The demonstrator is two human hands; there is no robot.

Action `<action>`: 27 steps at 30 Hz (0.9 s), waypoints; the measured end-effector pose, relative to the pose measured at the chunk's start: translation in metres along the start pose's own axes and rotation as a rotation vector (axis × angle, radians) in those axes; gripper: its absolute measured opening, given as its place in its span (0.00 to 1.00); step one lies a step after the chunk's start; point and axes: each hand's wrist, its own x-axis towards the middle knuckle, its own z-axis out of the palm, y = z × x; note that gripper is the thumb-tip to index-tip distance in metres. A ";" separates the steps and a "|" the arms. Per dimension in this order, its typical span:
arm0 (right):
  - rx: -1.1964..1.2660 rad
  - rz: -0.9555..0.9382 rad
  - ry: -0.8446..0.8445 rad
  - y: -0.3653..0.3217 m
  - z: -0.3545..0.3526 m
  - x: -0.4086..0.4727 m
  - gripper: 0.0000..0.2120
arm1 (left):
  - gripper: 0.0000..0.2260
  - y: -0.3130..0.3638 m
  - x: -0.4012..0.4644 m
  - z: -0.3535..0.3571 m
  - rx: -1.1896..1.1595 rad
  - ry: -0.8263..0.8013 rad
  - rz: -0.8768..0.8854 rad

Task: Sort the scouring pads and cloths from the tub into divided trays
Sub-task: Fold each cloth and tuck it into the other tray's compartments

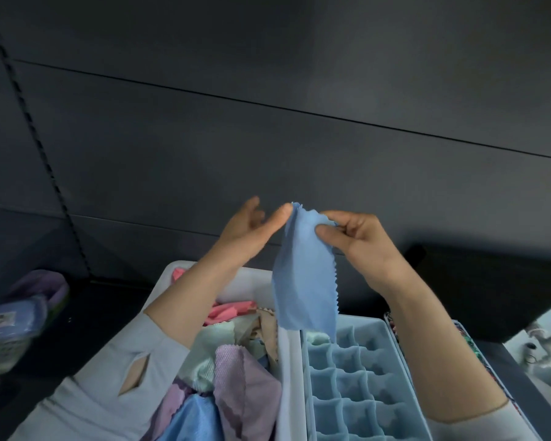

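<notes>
Blue cloth point(303, 281) hangs lengthwise toward six o'clock from the right hand point(360, 246), which pinches its top edge, over the divided tray point(357, 386), while the left hand's point(248, 230) loose fingertips touch its ten o'clock corner.

Dark shelf point(86, 316): white tub point(287, 354), blue divided tray point(363, 386), packaged cloths point(10, 323).

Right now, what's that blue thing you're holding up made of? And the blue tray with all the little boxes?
The blue cloth looks like thin, soft fabric, perhaps microfibre: it hangs limp and its edge is cut in zigzags. The right hand pinches it; the left hand touches its top corner. The divided tray looks like smooth, matte moulded plastic, with stiff, even walls.
</notes>
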 end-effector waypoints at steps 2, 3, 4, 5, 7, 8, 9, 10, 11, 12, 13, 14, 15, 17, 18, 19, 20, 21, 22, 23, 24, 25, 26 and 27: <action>0.036 -0.019 -0.049 -0.007 -0.005 -0.001 0.09 | 0.39 -0.006 -0.001 0.002 -0.189 -0.296 -0.173; 0.045 -0.019 -0.050 -0.010 -0.008 -0.001 0.09 | 0.32 -0.007 -0.001 0.003 -0.275 -0.367 -0.180; 0.049 -0.017 -0.045 -0.011 -0.010 0.000 0.10 | 0.25 -0.007 -0.001 0.004 -0.344 -0.384 -0.173; 0.051 -0.006 -0.035 -0.012 -0.013 0.000 0.10 | 0.19 -0.008 0.001 0.004 -0.392 -0.356 -0.169; 0.040 0.037 -0.021 -0.012 -0.019 -0.002 0.09 | 0.12 -0.010 0.004 0.003 -0.418 -0.254 -0.150; 0.022 0.072 -0.029 -0.011 -0.021 -0.002 0.09 | 0.10 -0.008 0.004 0.002 -0.399 -0.203 -0.134; -0.016 0.106 -0.043 -0.010 -0.021 -0.002 0.10 | 0.08 -0.006 0.004 0.001 -0.376 -0.171 -0.113; -0.072 0.129 -0.045 -0.007 -0.020 -0.002 0.10 | 0.07 -0.005 0.003 0.001 -0.365 -0.156 -0.086; -0.116 0.148 -0.022 -0.003 -0.019 -0.001 0.09 | 0.06 -0.004 0.003 0.001 -0.361 -0.144 -0.056; -0.125 0.159 0.020 -0.001 -0.018 0.000 0.08 | 0.05 -0.002 0.002 0.000 -0.350 -0.136 -0.026; -0.109 0.163 0.059 0.000 -0.018 0.000 0.07 | 0.04 -0.001 0.000 -0.001 -0.331 -0.126 0.001; -0.085 0.165 0.082 0.000 -0.019 -0.001 0.06 | 0.04 -0.001 0.000 -0.003 -0.311 -0.118 0.022; -0.059 0.167 0.087 -0.002 -0.020 -0.001 0.07 | 0.05 -0.001 0.001 -0.004 -0.298 -0.114 0.045; -0.017 0.168 0.110 -0.008 -0.021 0.000 0.09 | 0.06 0.000 0.001 -0.008 -0.290 -0.128 0.086; -0.036 0.163 0.156 -0.009 -0.021 0.002 0.09 | 0.06 0.000 0.002 -0.008 -0.283 -0.125 0.102; -0.103 0.159 0.224 -0.010 -0.019 0.006 0.10 | 0.06 -0.001 0.003 -0.007 -0.266 -0.111 0.120; -0.187 0.155 0.292 -0.011 -0.015 0.010 0.10 | 0.07 -0.001 0.003 -0.003 -0.243 -0.096 0.142; -0.238 0.152 0.340 -0.012 -0.012 0.014 0.10 | 0.07 -0.002 0.004 0.002 -0.220 -0.083 0.164; -0.240 0.148 0.363 -0.013 -0.007 0.018 0.10 | 0.07 -0.002 0.004 0.007 -0.202 -0.071 0.187; -0.207 0.146 0.368 -0.015 -0.002 0.021 0.10 | 0.07 -0.002 0.004 0.012 -0.188 -0.065 0.211; -0.155 0.147 0.360 -0.018 0.001 0.025 0.09 | 0.06 -0.001 0.003 0.018 -0.181 -0.059 0.234; -0.099 0.151 0.346 -0.020 0.005 0.027 0.09 | 0.08 0.000 0.002 0.023 -0.175 -0.044 0.255; -0.046 0.153 0.328 -0.024 0.009 0.028 0.09 | 0.09 0.002 0.001 0.028 -0.166 -0.022 0.279; -0.003 0.151 0.308 -0.026 0.013 0.029 0.08 | 0.10 0.004 -0.001 0.031 -0.160 -0.002 0.307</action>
